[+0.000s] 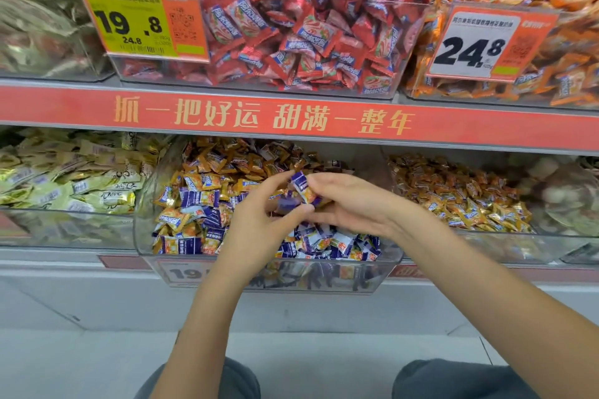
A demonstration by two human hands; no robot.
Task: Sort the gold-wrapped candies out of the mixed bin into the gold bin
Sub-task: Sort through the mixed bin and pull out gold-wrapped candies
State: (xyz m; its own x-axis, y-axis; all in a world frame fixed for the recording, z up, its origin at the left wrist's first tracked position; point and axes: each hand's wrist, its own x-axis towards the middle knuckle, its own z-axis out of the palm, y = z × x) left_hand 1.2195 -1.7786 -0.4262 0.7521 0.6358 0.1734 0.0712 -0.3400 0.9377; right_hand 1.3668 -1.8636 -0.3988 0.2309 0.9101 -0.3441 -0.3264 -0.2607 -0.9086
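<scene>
At the centre of the frame, both forearms reach up over the mixed bin; the left hand and right hand meet, fingers curled, pinching purple-and-white candies between them; gold-wrapped candies lie behind; the gold bin sits at right.

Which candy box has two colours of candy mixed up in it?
The middle box on the lower shelf, under both hands. It holds purple and orange-gold candies together. The box to its left holds pale gold ones, the box to its right only orange-gold.
</scene>
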